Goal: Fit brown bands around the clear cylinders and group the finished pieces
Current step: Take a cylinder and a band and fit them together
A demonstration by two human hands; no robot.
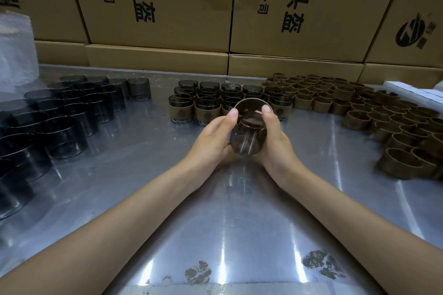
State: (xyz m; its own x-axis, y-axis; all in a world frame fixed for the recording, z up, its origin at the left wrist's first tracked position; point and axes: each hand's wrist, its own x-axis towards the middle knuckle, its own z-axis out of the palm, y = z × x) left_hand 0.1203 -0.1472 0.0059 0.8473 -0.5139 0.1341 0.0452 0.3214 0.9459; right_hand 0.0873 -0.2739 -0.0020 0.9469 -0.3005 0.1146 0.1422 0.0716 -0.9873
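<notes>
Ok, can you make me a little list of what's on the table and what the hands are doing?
left hand: grips the smoky clear glass cylinder
right hand: grips the same cylinder, thumb on the brown band at its far end
left pile: bare dark glass cylinders
middle group: banded cylinders, standing upright
right pile: loose brown bands
behind: cardboard boxes

The cardboard cartons (167,2) stacked behind the tabletop carry black print turned sideways. 2 of them read "P头盔" in large characters, with "有限公司" in smaller type beside it and "西区" in brackets. The carton at far right (412,19) bears a round black logo, too blurred to read.
</notes>
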